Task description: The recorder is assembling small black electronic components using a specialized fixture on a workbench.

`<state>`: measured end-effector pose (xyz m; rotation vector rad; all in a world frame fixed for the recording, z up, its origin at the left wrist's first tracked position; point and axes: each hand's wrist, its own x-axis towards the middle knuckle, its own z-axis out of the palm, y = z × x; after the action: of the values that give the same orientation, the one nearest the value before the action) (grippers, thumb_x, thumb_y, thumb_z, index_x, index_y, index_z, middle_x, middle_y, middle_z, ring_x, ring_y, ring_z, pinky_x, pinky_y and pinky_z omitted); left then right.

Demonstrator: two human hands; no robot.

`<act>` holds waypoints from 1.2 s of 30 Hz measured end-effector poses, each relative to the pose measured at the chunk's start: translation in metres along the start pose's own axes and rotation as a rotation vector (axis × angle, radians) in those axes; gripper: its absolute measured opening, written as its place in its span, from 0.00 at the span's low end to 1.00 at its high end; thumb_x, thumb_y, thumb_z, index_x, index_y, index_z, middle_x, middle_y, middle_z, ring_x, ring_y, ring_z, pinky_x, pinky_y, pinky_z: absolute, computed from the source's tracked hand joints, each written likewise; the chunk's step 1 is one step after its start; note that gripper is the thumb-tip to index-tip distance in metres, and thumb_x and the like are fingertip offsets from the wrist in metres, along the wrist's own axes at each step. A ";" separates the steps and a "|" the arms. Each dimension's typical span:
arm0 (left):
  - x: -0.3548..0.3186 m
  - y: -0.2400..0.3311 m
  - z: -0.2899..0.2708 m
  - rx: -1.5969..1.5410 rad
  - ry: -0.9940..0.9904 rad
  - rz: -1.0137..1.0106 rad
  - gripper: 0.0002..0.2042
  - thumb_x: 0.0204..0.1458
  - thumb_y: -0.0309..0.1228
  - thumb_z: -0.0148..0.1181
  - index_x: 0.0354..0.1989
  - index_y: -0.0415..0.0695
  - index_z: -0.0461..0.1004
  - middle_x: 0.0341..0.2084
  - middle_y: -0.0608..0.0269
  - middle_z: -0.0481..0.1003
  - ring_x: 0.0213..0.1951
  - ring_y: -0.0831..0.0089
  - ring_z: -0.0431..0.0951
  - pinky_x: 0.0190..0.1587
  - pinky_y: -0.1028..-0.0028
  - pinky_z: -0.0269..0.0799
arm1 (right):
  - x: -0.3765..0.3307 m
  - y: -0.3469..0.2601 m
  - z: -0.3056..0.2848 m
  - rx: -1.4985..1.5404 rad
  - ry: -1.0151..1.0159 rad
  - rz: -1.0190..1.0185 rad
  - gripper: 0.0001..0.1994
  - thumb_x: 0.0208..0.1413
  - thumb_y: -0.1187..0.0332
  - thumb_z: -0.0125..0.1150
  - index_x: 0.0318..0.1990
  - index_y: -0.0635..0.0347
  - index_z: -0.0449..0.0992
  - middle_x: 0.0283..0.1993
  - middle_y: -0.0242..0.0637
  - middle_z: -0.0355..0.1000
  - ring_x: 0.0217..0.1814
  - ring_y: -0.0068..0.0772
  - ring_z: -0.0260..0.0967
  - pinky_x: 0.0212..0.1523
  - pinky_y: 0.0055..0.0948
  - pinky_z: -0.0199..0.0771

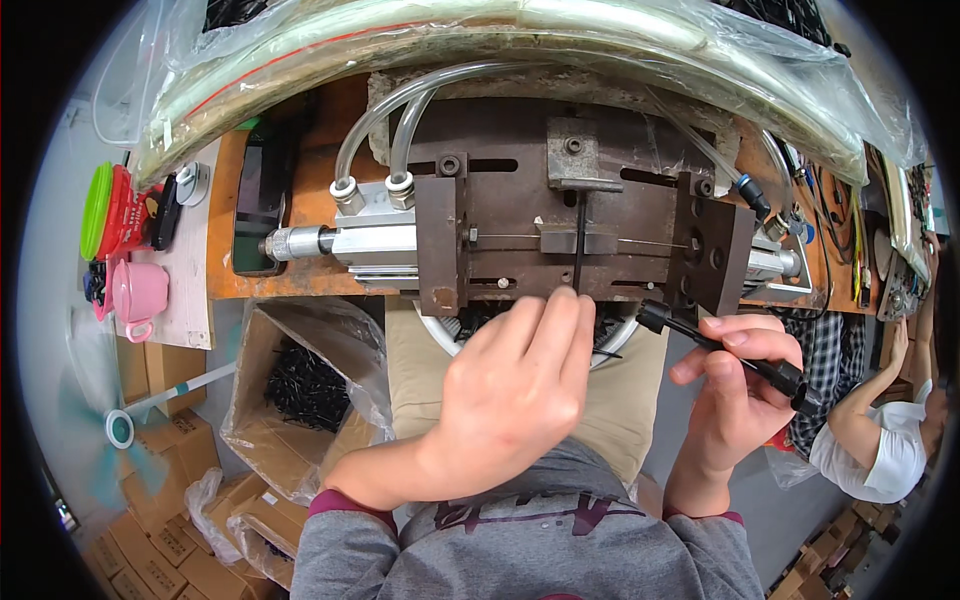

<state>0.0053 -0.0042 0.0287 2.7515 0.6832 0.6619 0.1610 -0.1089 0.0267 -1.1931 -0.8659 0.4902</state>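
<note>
My left hand (525, 370) pinches the near end of a thin black rod (581, 225), which lies across the small metal block (602, 243) in the middle of the brown metal fixture (510, 265). The rod's far end reaches the bolted steel stop (573, 155). To the right of the fixture's front edge, my right hand (745, 390) has its fingers closed round black plastic rods with wider ends (700, 338), held at a slant. How many it holds is hard to tell. A round white-rimmed container (437, 333) with black pieces is partly hidden behind my left hand.
Pneumatic cylinders (375, 245) with clear hoses (385, 110) flank the fixture. A plastic-lined box of black parts (305, 385) stands at the left, near a fan (120, 430). A phone (262, 200) and a pink cup (140, 290) lie left. Another person (870, 450) sits at the right.
</note>
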 end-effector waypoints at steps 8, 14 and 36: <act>0.001 -0.006 0.009 0.095 0.073 0.072 0.10 0.44 0.22 0.65 0.35 0.32 0.79 0.49 0.50 0.77 0.26 0.72 0.76 0.30 0.75 0.72 | 0.001 -0.001 0.000 0.003 0.005 0.014 0.09 0.56 0.75 0.62 0.39 0.70 0.69 0.40 0.54 0.72 0.25 0.37 0.76 0.27 0.29 0.81; 0.002 -0.006 0.002 0.088 0.033 0.063 0.10 0.44 0.23 0.65 0.35 0.34 0.80 0.48 0.50 0.77 0.24 0.74 0.76 0.29 0.76 0.71 | 0.004 -0.002 -0.006 0.101 -0.012 0.119 0.09 0.62 0.69 0.55 0.40 0.69 0.68 0.40 0.53 0.71 0.28 0.33 0.73 0.24 0.25 0.77; -0.029 -0.016 -0.001 -1.661 -0.001 -0.495 0.13 0.47 0.11 0.63 0.42 0.32 0.75 0.43 0.51 0.75 0.45 0.65 0.80 0.44 0.70 0.82 | 0.006 -0.003 -0.001 0.606 -0.077 0.422 0.11 0.70 0.66 0.37 0.40 0.64 0.62 0.39 0.57 0.71 0.22 0.26 0.62 0.26 0.19 0.66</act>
<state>-0.0243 -0.0051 0.0134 1.0114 0.4069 0.6223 0.1652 -0.1066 0.0310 -0.7884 -0.4660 1.0635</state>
